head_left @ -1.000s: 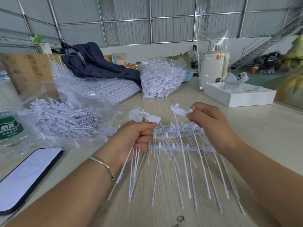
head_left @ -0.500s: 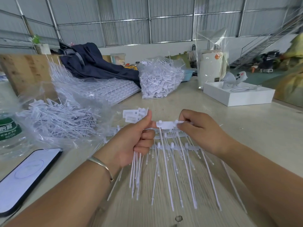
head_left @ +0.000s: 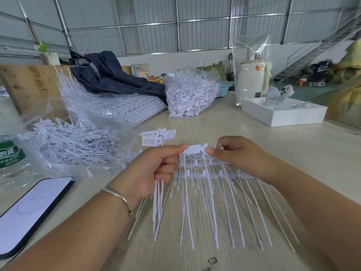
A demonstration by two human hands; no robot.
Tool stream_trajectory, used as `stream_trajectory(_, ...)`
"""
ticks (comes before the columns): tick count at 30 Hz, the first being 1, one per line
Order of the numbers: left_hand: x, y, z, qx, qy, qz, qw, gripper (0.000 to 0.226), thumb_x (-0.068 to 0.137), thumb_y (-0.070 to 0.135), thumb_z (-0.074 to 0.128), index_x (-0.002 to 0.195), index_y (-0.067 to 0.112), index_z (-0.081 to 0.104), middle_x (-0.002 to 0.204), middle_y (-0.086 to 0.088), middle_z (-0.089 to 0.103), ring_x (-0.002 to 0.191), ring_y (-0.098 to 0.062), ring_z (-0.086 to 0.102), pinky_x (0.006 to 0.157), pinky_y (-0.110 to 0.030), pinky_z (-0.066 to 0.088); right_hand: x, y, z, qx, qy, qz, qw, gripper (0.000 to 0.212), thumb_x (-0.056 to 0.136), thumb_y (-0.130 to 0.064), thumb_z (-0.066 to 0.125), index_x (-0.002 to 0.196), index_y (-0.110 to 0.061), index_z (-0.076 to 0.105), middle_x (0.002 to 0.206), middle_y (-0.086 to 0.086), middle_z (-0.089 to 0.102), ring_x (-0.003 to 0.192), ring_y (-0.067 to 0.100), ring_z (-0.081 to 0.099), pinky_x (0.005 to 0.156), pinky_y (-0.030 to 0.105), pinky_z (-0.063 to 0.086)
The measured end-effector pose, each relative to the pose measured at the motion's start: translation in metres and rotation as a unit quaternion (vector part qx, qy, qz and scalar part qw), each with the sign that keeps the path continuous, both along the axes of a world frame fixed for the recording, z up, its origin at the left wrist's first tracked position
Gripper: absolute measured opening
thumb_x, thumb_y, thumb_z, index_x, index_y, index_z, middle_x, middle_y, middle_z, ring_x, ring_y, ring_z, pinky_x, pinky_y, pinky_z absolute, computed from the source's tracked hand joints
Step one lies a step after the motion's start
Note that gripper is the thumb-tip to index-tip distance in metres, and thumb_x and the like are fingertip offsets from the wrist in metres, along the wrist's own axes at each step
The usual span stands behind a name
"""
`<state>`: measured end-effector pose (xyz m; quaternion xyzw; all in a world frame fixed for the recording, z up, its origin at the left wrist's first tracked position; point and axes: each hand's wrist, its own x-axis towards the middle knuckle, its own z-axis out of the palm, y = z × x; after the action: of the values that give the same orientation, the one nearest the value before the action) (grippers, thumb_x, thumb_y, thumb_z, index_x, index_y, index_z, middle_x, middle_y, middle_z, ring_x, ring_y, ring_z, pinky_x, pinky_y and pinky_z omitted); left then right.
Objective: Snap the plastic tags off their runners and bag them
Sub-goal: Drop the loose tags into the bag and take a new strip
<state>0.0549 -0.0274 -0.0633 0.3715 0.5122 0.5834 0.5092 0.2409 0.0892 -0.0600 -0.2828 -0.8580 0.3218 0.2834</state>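
One tag (head_left: 194,149) now held between both hands, its flat head pinched at the left end by the left hand (head_left: 156,169) thumb and at the right end by the right hand (head_left: 237,156) fingertips. Half a second back: same tag, already bridged between the hands; a second back: carried high in the right hand alone, clear of the left. Read as a handover into the left hand's bundle (head_left: 158,136), so another tag off the runner and not yet bagged.

Left hand fingers clenched round the bundle's stems, heads fanned above the fist. Right hand fingers curled, grasping only the tag head.

Runner strip (head_left: 213,174) flat on the table (head_left: 302,153), just beneath the hands, near the front edge; many stems hanging from it toward the front edge, so plenty left to snap.

Open bag of loose tags (head_left: 66,145) toward the left edge, near the left hand. Phone (head_left: 29,210) at the front left corner, water bottle (head_left: 11,159) behind it. Bare tabletop to the right; white box (head_left: 283,114) well apart toward the far right.
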Motion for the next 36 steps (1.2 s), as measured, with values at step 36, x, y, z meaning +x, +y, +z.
stream_trajectory(36, 0.008, 0.005, -0.002, -0.011, -0.047, 0.004, 0.999, 0.026, 0.071, 0.039, 0.072, 0.078, 0.014, 0.066, 0.049, 0.008, 0.031, 0.039, -0.003, 0.024, 0.032, -0.014, 0.019, -0.007, -0.013, -0.002, 0.033, 0.053, 0.069, 0.996, 0.017, 0.089, -0.011, 0.059, 0.072, -0.009, 0.057, 0.054, -0.011, 0.039, 0.050, 0.005, 0.034, 0.049, 0.017, 0.027)
